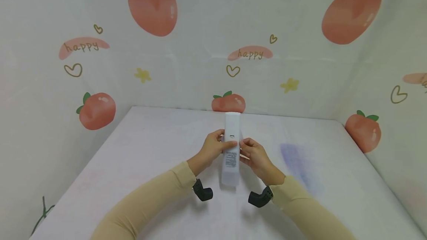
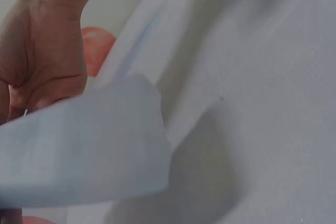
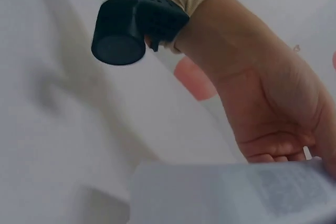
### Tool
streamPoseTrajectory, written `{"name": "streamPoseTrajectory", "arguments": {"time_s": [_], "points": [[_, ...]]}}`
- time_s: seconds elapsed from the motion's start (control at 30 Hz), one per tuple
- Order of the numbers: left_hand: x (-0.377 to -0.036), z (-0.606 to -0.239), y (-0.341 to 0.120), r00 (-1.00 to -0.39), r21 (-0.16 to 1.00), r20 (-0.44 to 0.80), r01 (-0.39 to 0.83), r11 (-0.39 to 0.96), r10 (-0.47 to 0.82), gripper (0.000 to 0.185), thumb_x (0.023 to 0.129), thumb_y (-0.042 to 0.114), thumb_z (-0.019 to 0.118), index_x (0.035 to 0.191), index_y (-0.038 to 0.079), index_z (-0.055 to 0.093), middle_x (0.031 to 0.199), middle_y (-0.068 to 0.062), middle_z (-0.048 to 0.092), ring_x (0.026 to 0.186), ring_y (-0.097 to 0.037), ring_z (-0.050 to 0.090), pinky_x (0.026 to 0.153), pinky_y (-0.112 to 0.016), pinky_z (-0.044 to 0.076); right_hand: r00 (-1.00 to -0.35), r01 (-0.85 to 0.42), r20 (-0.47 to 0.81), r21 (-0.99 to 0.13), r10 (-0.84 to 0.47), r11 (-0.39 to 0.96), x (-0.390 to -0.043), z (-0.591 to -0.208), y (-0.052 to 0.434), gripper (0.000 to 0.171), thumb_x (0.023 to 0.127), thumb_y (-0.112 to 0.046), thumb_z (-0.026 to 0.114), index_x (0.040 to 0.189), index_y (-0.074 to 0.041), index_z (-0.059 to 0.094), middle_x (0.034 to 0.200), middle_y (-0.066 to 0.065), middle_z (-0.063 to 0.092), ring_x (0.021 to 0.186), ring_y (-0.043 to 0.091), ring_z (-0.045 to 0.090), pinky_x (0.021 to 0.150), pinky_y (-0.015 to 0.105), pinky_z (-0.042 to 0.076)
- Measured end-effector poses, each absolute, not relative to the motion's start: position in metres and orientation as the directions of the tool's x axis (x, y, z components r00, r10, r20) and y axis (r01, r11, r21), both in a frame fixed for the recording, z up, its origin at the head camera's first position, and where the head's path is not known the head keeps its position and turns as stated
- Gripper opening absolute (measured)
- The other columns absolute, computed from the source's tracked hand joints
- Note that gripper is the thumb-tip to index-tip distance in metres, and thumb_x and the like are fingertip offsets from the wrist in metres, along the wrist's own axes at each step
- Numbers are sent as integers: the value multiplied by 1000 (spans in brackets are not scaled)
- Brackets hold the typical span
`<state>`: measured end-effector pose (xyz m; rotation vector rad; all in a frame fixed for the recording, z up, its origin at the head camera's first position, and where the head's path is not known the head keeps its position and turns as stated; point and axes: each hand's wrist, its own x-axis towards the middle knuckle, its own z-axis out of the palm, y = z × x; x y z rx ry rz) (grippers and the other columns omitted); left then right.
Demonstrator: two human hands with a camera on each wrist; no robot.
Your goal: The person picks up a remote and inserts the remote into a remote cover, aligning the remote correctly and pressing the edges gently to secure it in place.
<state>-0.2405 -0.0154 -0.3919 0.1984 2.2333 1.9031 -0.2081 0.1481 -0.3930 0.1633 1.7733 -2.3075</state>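
Note:
A long white box-like object [image 1: 232,125] stands upright, its front towards me, above the white table. On it are a small dark slot and, lower down, a grey printed label [image 1: 231,159]; the bottom end looks frosted. My left hand [image 1: 209,148] grips it from the left, thumb across the front, other fingers behind. At its right edge my right hand [image 1: 258,156] pinches with thumb and forefinger, the other fingers curled. In the left wrist view the white object [image 2: 105,145] covers part of the right hand [image 2: 52,51]. The right wrist view shows the left hand [image 3: 268,87] behind its labelled side.
The white table [image 1: 160,132] has a blurred purple patch [image 1: 297,162] on the right. Behind it hangs a pale cloth [image 1: 200,40] printed with red fruit, hearts and "happy". A black camera sits on each wrist. A green cord [image 1: 43,212] is at the lower left.

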Motion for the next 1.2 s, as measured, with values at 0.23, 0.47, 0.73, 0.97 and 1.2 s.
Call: {"name": "streamPoseTrajectory", "arguments": {"time_s": [0.23, 0.47, 0.73, 0.97, 1.2], "points": [[-241, -389, -13, -959, 987, -74, -32, 156, 272, 47, 83, 19, 77, 123, 0, 61, 103, -14, 70, 79, -13, 66, 69, -30, 58, -973, 218, -229, -943, 15, -250, -209, -388, 143, 18, 102, -5, 44, 85, -4, 51, 83, -2, 56, 75, 8, 56, 72, 23, 48], [-237, -387, -4, -945, 984, -123, -77, 158, 304, 48, 83, 18, 77, 125, -1, 60, 101, -14, 70, 80, -15, 66, 72, -33, 58, -970, 241, -240, -940, -32, -242, -219, -380, 152, 27, 103, -2, 36, 120, 16, 46, 95, 4, 54, 82, 10, 52, 72, 19, 47], [-226, -404, 1, -932, 974, -219, -189, 128, 290, 48, 85, 19, 76, 126, 0, 60, 101, -12, 69, 85, -17, 67, 79, -37, 58, -956, 291, -281, -943, -85, -161, -223, -391, 159, 22, 100, 2, 39, 113, 16, 52, 88, 3, 56, 80, 13, 52, 71, 21, 47], [-228, -404, -2, -953, 987, -156, -156, 19, 258, 50, 87, 18, 73, 130, 3, 55, 108, -14, 68, 88, -16, 67, 83, -38, 57, -983, 174, -165, -980, -84, -101, -215, -395, 161, 15, 102, -10, 46, 110, 2, 47, 89, -1, 59, 81, 8, 59, 76, 22, 49], [-231, -397, -4, -969, 996, -75, -60, 71, 235, 48, 82, 14, 78, 124, 3, 58, 107, -14, 69, 86, -15, 65, 76, -34, 58, -987, 137, -131, -989, -94, -57, -210, -389, 156, 39, 103, -24, 46, 137, -8, 35, 102, -1, 60, 83, 7, 62, 79, 25, 49]]}}
